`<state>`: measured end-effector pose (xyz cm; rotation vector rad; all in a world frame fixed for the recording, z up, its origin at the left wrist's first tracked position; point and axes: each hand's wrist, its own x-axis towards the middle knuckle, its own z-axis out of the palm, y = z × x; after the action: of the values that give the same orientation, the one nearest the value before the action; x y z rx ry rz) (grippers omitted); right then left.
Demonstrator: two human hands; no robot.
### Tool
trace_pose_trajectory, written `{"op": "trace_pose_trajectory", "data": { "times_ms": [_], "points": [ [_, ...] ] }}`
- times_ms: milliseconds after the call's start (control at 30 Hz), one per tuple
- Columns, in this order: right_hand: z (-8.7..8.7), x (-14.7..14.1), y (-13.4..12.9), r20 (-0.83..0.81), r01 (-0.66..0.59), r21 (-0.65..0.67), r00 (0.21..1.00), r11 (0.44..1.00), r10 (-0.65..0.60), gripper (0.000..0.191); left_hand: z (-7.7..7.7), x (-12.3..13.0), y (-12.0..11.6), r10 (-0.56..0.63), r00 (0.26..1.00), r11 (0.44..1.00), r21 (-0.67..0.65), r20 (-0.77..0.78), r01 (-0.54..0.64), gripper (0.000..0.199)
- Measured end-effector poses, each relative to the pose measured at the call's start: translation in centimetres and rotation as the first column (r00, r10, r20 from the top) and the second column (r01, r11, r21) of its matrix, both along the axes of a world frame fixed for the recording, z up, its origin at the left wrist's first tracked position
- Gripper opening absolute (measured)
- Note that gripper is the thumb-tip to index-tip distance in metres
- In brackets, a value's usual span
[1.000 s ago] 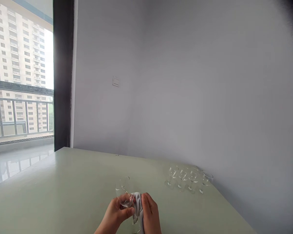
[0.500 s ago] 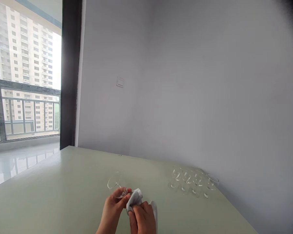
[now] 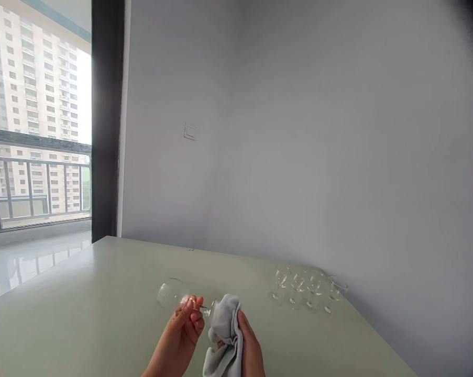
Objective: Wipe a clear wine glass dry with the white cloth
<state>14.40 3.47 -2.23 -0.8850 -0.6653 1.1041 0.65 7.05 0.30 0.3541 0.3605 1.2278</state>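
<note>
My left hand (image 3: pixel 178 330) is closed around the stem of a clear wine glass (image 3: pixel 168 294). The glass lies tilted on its side in the air above the table, bowl towards the left and foot towards the right. A light grey cloth (image 3: pixel 225 318) covers much of the foot. My right hand (image 3: pixel 252 343) grips that cloth from the right side, thumb up along its edge; most of its fingers are hidden behind the cloth.
Several clear stemmed glasses (image 3: pixel 298 285) stand upright in a group at the right rear of the pale green table (image 3: pixel 102 314), near the grey wall (image 3: pixel 299 157). A window with a balcony railing (image 3: pixel 40 188) is at the left.
The wine glass has turned more sideways, its bowl shifting left. My right hand has moved right and up, and the cloth is now spread over the foot. The view has shifted slightly.
</note>
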Motion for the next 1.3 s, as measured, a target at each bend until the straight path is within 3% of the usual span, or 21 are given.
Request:
{"op": "trace_pose_trajectory", "data": {
  "times_ms": [133, 233, 333, 433, 567, 733, 900, 1000, 1167, 1300],
  "points": [
    [0.9, -2.0, -0.8, -0.128, -0.116, 0.032, 0.985, 0.993, 0.119, 0.039, -0.1, 0.2, -0.5, -0.071, 0.997, 0.993, -0.088, 0.023, 0.073, 0.01],
    [1.5, -2.5, -1.1, -0.092, -0.232, 0.105, 0.966, 0.967, 0.242, 0.038, 0.4, 0.1, -0.7, -0.084, 0.995, 0.989, -0.119, 0.053, 0.09, 0.008],
    [2.2, -1.7, -1.2, 0.019, -0.252, 0.127, 0.968, 0.959, 0.252, 0.035, 0.9, 0.1, -0.9, -0.113, 0.99, 0.987, -0.102, 0.086, 0.122, 0.008],
    [2.6, -0.1, -1.2, 0.205, -0.169, 0.033, 0.966, 0.985, 0.159, 0.033, 0.7, 0.1, -0.9, -0.085, 0.994, 0.989, -0.112, 0.076, 0.093, 0.01],
    [2.4, 1.1, -1.2, 0.339, 0.085, -0.052, 0.939, 0.995, -0.062, 0.033, 0.3, -0.5, -0.5, -0.073, 0.986, 0.994, -0.066, 0.147, 0.083, 0.013],
    [2.0, -0.7, -1.7, 0.509, 0.228, 0.137, 0.818, 0.964, -0.266, 0.023, 0.3, -0.3, -0.7, -0.109, 0.982, 0.99, -0.068, 0.157, 0.121, 0.013],
    [1.9, -3.0, -2.1, 0.554, 0.298, 0.354, 0.697, 0.887, -0.455, 0.013, 0.4, 1.1, -1.9, -0.097, 0.99, 0.981, -0.159, 0.104, 0.112, 0.016],
    [2.0, -3.2, -2.2, 0.569, 0.243, 0.439, 0.67, 0.865, -0.477, 0.012, 0.7, 1.2, -2.1, -0.099, 0.988, 0.981, -0.153, 0.121, 0.117, 0.017],
    [2.0, -3.6, -2.5, 0.635, -0.01, 0.484, 0.693, 0.875, -0.343, 0.023, 1.2, 0.3, -1.7, -0.228, 0.948, 0.969, -0.047, 0.221, 0.244, 0.01],
    [0.9, -3.5, -2.2, 0.776, -0.148, 0.453, 0.551, 0.879, -0.307, 0.025, 1.2, -0.7, -1.2, -0.301, 0.924, 0.95, -0.004, 0.237, 0.311, 0.007]
  ]
}}
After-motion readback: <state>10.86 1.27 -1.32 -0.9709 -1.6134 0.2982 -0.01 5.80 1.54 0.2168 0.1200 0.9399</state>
